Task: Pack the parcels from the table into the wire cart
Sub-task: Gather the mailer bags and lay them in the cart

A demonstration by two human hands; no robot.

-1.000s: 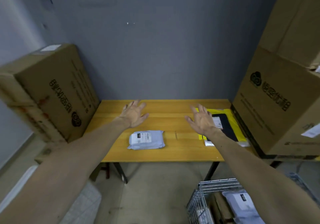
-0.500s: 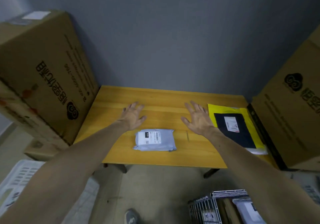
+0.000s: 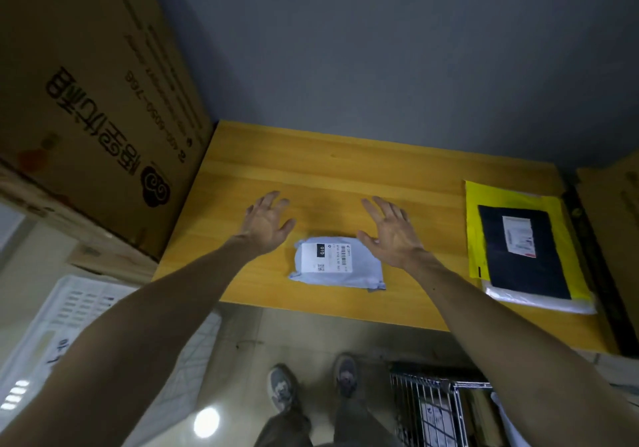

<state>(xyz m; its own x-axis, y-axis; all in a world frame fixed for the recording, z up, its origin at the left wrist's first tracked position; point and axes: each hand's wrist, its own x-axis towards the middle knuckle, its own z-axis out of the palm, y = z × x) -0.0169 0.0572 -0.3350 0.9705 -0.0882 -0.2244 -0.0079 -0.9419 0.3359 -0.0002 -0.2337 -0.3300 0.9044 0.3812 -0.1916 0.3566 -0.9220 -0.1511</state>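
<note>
Approach step, it seems: left grip (image 3: 264, 220) and right grip (image 3: 390, 230) hover spread, empty; the grey parcel (image 3: 337, 267) between them likely needs clasping next.

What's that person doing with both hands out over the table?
A person is packing parcels into a wire cart, which stands on the floor by their feet, to the right. Both hands are open: the left hand and the right hand are spread on either side of a small grey parcel on the wooden table, and neither grips it yet. A black parcel lies on a yellow parcel at the table's right end.
</note>
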